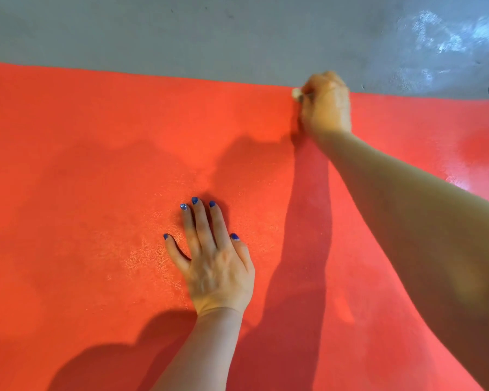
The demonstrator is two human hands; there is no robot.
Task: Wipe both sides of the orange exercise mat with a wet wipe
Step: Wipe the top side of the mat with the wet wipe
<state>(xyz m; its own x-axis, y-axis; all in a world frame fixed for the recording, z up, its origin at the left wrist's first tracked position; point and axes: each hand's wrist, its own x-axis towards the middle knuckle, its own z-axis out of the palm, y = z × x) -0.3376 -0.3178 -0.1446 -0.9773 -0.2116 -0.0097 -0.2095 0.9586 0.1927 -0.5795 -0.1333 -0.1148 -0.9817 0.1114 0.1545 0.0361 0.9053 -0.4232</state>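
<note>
1. Well, the orange exercise mat (96, 165) lies flat on the grey floor (181, 32) and fills nearly the whole view; everything below is placed against its far edge.
2. The right hand (326, 105) is stretched out to that far edge, fingers curled round a small pale wad that I take to be the wet wipe (296, 93). Only a corner of it peeks out, so how much of it touches the mat is hard to say.
3. The left hand (218, 261) rests well back from the far edge, near the mat's middle, palm down with fingers straight and spread, grasping nothing, just pinning the mat.
4. Risk one: the wipe sits right on the edge line. A stroke that overruns would drag it onto the floor, pick up grit and carry it back onto the mat.
5. Risk two: with the arm reaching so far, pressure probably falls off, so the strip along the far edge may get only a light pass.
6. Risk three: if the left hand lifts, a hard push could bunch or slide the mat.
7. Risk four: damp sheen shows near the mat's right end; a bracing palm could slip there.
</note>
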